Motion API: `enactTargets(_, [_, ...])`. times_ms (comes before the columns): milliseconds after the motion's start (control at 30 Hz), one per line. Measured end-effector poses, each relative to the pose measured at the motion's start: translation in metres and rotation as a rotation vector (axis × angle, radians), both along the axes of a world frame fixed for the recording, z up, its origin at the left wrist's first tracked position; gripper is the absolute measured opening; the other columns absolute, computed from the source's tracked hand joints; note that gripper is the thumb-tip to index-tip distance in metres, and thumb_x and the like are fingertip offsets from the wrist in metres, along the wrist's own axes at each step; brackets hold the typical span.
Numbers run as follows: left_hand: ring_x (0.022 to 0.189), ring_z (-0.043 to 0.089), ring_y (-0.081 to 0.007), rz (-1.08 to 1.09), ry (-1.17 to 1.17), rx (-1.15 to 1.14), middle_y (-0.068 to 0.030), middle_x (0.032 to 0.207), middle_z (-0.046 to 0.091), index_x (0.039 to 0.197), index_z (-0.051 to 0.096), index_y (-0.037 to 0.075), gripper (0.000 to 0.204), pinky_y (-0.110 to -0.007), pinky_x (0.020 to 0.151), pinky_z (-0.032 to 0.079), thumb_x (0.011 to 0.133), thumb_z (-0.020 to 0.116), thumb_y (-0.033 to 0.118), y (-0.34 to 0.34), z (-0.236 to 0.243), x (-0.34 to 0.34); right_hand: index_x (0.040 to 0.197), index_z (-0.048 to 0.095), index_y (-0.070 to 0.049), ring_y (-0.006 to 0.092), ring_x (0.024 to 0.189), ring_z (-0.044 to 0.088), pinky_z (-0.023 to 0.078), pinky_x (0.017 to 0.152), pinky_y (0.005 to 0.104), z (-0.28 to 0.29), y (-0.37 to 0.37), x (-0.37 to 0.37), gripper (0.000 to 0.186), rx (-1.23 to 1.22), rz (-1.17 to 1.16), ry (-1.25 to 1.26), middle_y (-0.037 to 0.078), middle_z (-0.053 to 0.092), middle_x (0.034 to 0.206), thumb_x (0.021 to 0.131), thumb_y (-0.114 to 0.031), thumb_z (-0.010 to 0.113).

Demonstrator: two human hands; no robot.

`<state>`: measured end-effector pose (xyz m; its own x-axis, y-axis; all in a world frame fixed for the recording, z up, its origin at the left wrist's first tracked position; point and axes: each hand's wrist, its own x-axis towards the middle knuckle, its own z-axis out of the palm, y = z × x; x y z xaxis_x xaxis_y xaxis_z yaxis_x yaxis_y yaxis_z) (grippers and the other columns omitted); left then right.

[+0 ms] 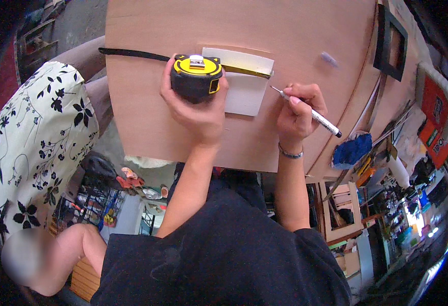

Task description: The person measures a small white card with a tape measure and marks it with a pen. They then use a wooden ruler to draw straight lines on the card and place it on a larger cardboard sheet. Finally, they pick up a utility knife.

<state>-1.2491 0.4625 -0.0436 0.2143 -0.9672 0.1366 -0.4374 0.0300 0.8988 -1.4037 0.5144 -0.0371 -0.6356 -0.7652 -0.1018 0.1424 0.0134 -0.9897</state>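
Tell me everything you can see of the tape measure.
The tape measure has a rounded black case, plastic or rubber by its look, with a yellow top face and a shiny, metal-looking clip. The left hand grips the case over the brown board; whether it rests on the board is unclear. A black strap trails to the left. The yellowish blade is partly out to the right, crossing the white card to about its right edge.

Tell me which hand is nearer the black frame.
Right. The right hand, holding a pen, is left of the black frame and below it in the picture; the left hand, holding a tape measure, is much farther left.
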Motion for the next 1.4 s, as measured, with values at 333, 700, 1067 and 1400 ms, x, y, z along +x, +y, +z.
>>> enactTargets(333, [0.122,0.057,-0.0299,-0.049,0.003,0.003,-0.0211,0.137,0.051,0.138,0.043,-0.004,0.083,-0.04,0.104,0.051,0.072,0.09,0.009,0.009,0.013,0.005,0.075,0.062,0.006,0.0125,0.058,0.048,0.037,0.054,0.0276,0.013,0.041,0.002,0.01,0.015,-0.015,0.043,0.011,0.061,0.068,0.072,-0.003,0.059])
enactTargets(700, [0.123,0.057,-0.0307,-0.006,-0.077,0.04,-0.0211,0.136,0.052,0.14,0.041,-0.004,0.083,-0.04,0.105,0.05,0.074,0.089,0.01,0.02,0.011,0.013,0.077,0.065,0.002,0.014,0.054,0.052,0.039,0.051,0.028,0.01,0.04,0.021,0.009,0.094,0.081,0.212,0.008,0.06,0.064,0.073,-0.004,0.061])
enactTargets(1067, [0.127,0.054,-0.0345,-0.044,-0.166,-0.004,-0.0211,0.137,0.05,0.143,0.038,-0.002,0.087,-0.043,0.107,0.048,0.076,0.089,0.018,0.022,0.008,0.015,0.076,0.063,0.0,0.0157,0.052,0.054,0.042,0.051,0.0293,0.006,0.017,0.027,0.003,0.118,0.164,0.386,0.008,0.058,0.061,0.074,-0.001,0.061])
enactTargets(1400, [0.125,0.054,-0.0344,-0.06,-0.175,-0.024,-0.021,0.137,0.05,0.142,0.037,0.0,0.088,-0.043,0.107,0.048,0.075,0.09,0.02,0.02,0.004,0.016,0.076,0.062,0.0,0.0158,0.051,0.053,0.042,0.05,0.0284,0.003,0.013,0.028,0.003,0.104,0.161,0.39,0.009,0.058,0.061,0.076,-0.001,0.06])
